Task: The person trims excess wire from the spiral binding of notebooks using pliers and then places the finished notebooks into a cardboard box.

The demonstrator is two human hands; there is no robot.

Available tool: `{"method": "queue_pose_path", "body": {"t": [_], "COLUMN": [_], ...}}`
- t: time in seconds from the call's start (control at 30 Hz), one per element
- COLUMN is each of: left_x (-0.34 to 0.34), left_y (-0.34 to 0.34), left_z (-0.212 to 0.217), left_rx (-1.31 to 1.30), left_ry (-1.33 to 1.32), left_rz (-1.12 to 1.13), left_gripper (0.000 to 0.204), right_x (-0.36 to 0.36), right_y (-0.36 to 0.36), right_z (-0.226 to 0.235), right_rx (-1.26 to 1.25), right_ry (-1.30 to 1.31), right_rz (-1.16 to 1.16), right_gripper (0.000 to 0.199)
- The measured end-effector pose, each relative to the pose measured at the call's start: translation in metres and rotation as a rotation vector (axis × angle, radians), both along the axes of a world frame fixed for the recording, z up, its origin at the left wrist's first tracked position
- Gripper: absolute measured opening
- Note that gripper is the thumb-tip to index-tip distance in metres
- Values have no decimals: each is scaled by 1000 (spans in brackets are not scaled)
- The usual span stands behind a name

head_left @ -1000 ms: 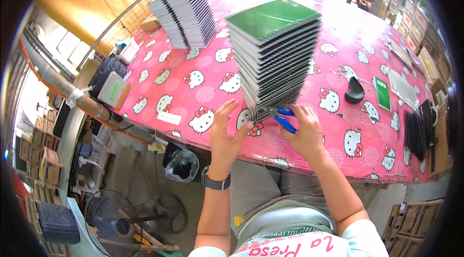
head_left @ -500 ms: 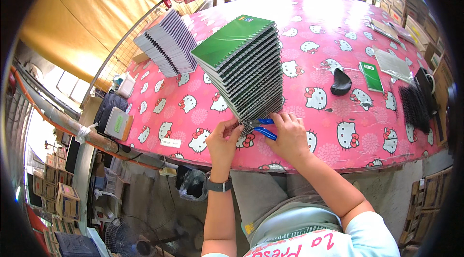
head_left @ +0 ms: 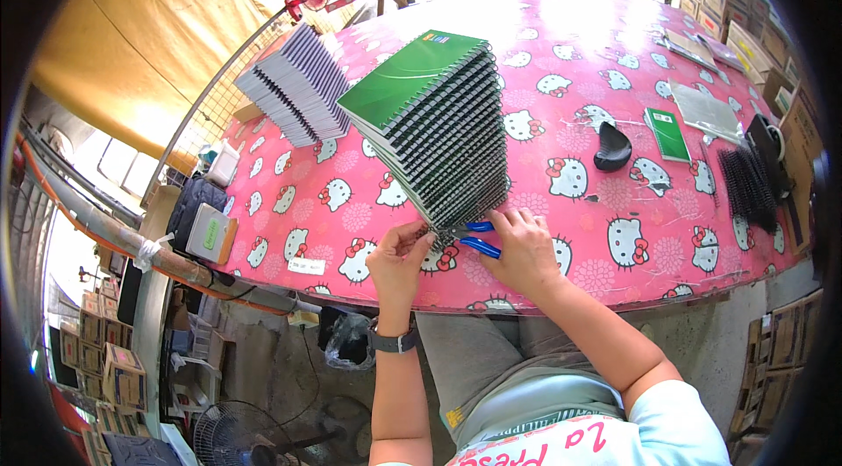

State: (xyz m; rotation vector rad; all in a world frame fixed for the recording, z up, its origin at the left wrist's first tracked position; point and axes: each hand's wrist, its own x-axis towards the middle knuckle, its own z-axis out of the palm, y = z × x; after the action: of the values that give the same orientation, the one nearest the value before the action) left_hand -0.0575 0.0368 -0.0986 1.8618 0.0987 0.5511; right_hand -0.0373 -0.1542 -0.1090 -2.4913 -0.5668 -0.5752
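A tall, leaning stack of green-covered spiral notebooks (head_left: 438, 128) stands in front of me, black coils facing right. My right hand (head_left: 524, 249) is closed around the blue handles of small pliers (head_left: 479, 246). The pliers' jaws point left, at the coil ends by the stack's lower near corner. Thumb and fingers of my left hand (head_left: 395, 260) pinch that same corner, beside the jaws. The exact bit of notebook or coil between those fingertips is too small to make out.
A second stack of coil-bound books (head_left: 298, 89) stands back left. On the right are a black curved object (head_left: 612, 148), a small green notebook (head_left: 668, 135), a heap of black coils (head_left: 745, 185) and a clear plastic sheet (head_left: 706, 111). The pink patterned tabletop's near edge (head_left: 561, 306) curves before me.
The whole view shifts slightly, so the stacks and table appear a little further left. Both hands stay at the lower corner of the stack, the pliers still in my right hand.
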Motion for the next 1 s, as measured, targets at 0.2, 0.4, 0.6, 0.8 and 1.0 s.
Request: {"method": "queue_pose_path", "body": {"t": [0.2,0.4,0.6,0.8,1.0], "left_x": [0,-3,-1,-1,-1], "left_y": [2,-4,0,2,0], "left_z": [-2,7,2,1,-1], "left_rx": [-16,87,17,-3,15], "left_ry": [-12,31,24,79,40], "left_rz": [-4,28,34,11,-2], "left_gripper": [21,21,23,22,22], "right_x": [-4,1,2,2,4], "right_y": [-1,7,-1,4,5], "right_z": [3,3,8,-8,-4], "right_rx": [32,-33,59,10,57], "right_ry": [17,90,463,-23,423], "right_rz": [-18,0,61,-28,59], "right_gripper": [47,42,45,36,44]}}
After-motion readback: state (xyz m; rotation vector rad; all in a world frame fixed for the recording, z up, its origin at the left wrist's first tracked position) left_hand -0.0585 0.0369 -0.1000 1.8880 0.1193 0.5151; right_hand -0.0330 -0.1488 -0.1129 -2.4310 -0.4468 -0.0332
